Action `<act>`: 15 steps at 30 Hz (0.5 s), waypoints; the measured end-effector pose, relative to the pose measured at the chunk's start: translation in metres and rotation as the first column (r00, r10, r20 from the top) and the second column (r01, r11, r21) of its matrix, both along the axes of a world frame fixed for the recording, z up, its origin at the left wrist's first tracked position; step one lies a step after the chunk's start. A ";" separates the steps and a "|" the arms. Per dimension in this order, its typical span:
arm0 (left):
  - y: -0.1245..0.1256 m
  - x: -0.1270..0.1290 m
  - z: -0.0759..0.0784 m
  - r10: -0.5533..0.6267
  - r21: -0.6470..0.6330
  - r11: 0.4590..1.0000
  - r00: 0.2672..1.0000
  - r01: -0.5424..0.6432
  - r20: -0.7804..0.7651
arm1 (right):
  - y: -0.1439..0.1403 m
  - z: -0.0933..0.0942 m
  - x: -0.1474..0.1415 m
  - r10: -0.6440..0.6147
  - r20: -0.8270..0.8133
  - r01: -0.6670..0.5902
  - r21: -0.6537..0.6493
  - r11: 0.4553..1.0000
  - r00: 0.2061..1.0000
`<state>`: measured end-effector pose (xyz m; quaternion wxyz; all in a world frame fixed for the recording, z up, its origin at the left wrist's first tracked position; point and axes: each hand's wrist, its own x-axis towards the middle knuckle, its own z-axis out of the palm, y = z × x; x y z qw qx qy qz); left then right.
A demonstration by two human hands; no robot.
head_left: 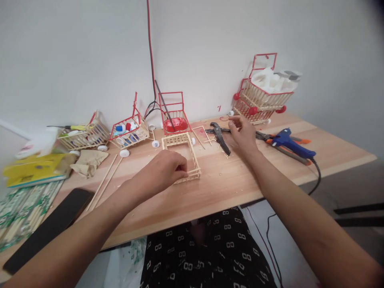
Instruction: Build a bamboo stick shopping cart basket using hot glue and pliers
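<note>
Your left hand (164, 168) has its grip pinched on the near rail of the unpainted stick frame (181, 157), which lies on the bench (228, 184). Your right hand (243, 134) hovers with fingers loosely apart beside the black pliers (220, 138). A blue glue gun (292, 145) lies further right. No writing is legible.

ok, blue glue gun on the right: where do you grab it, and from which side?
Judging by its pose, take the glue gun by the blue body near the cord end, coming from above on the near side. It lies flat on the table, nozzle toward the pliers, with its cord trailing off the near edge. The right hand is closest.
</note>
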<state>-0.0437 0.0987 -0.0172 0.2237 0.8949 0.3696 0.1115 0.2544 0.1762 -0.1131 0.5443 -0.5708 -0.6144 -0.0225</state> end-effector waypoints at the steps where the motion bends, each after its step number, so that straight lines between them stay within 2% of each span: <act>1: -0.001 0.000 0.001 0.002 0.001 1.000 1.000 -0.002 0.000 | 0.000 0.000 0.000 0.002 -0.002 -0.002 0.003 1.000 1.000; 15: -0.002 0.003 0.005 0.008 -0.015 1.000 0.997 -0.009 -0.083 | 0.004 -0.004 0.002 0.028 -0.037 -0.027 0.033 0.999 0.999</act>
